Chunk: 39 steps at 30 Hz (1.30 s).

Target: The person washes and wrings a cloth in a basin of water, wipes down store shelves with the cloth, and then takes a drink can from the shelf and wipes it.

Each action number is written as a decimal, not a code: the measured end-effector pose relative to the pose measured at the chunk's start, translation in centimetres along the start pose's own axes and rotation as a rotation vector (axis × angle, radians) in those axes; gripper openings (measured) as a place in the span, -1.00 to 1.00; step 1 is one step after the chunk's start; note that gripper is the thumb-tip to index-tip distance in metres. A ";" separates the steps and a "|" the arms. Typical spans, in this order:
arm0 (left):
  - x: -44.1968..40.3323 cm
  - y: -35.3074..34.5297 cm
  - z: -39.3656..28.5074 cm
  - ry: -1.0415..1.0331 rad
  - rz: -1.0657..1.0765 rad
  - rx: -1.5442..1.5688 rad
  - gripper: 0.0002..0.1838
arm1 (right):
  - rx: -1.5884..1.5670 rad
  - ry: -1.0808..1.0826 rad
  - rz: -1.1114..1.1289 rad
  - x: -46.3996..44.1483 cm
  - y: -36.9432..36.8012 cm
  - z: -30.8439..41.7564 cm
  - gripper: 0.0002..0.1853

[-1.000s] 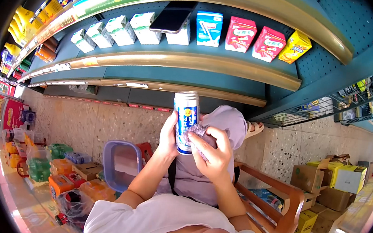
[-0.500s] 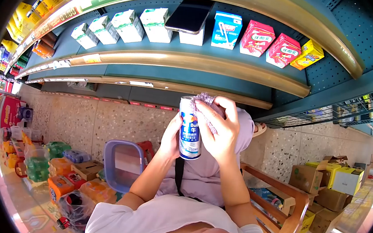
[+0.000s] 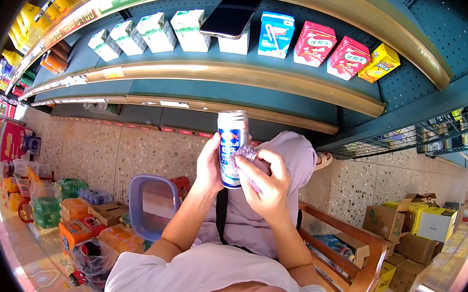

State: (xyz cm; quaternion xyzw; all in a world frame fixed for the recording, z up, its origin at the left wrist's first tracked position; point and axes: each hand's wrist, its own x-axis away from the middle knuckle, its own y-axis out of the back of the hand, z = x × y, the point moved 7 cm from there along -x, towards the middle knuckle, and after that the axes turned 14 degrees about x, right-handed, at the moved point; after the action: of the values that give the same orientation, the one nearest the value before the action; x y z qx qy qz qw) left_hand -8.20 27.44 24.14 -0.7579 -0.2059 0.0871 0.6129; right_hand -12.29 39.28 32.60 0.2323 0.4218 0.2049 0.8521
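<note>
A blue and silver Red Bull can point(image 3: 230, 146) is upright in front of my lap. My left hand point(image 3: 209, 163) is closed round its left side. Against the can's right side, at mid-height, my right hand point(image 3: 267, 182) presses a fuzzy greyish-purple cloth point(image 3: 250, 161), with the fingers bent over it. The cloth hides part of the can's label.
Milk cartons point(image 3: 191, 30), red boxes point(image 3: 315, 43) and a phone point(image 3: 231, 17) are on the shelf ahead. A purple basin point(image 3: 151, 232) and bottle packs point(image 3: 75, 235) lie left. Right are a wooden chair point(image 3: 367, 280) and cardboard boxes point(image 3: 383, 223).
Half a second ago the cloth was at the can's top; my right hand has brought it down to the can's middle. The can has moved slightly up and left with my left hand.
</note>
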 end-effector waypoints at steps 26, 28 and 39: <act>-0.8 -0.3 1.0 0.044 0.117 0.131 -0.26 | -0.034 -0.039 0.043 3.6 2.0 0.6 -0.56; -0.6 0.0 1.5 0.098 0.117 0.116 -0.24 | -0.036 -0.048 0.021 3.0 1.9 0.4 -0.56; 0.9 3.0 3.2 0.101 0.018 0.202 -0.38 | 0.024 -0.045 -0.063 -0.9 2.2 -1.0 -0.55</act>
State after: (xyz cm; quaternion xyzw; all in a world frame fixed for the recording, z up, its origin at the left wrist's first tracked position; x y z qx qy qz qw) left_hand -7.99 30.24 20.63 -0.6976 -0.1583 0.0745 0.6948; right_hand -13.98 40.77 33.88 0.2338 0.4121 0.1675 0.8645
